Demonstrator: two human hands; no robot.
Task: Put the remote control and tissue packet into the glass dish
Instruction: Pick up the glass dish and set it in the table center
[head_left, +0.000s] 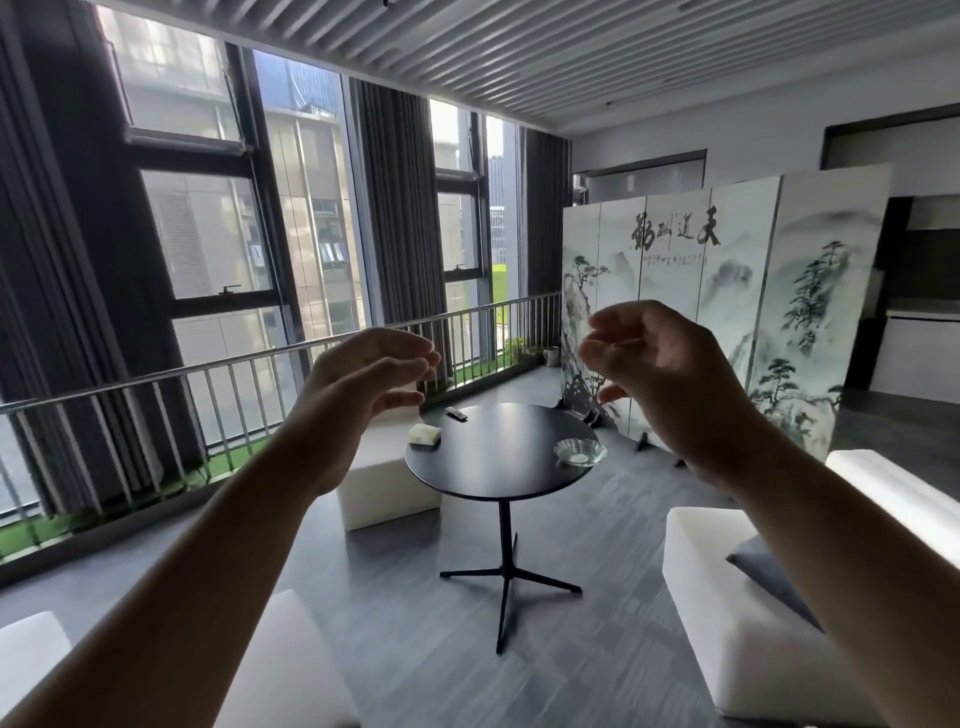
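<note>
A round black table (498, 457) stands a few steps ahead. On its far left edge lies a dark remote control (456, 413). Just in front of that sits a pale tissue packet (424, 434). A clear glass dish (580, 451) rests near the table's right edge, apart from both. My left hand (363, 389) and my right hand (660, 374) are raised in the air well short of the table, palms facing each other, fingers curled and apart, holding nothing.
White cushioned seats surround the table: one behind it at the left (384, 483), one at the right (737, 603) with a grey cushion, one at the lower left (291, 670). A painted folding screen (717, 312) stands at the back right. A metal railing (208, 384) runs along the windows.
</note>
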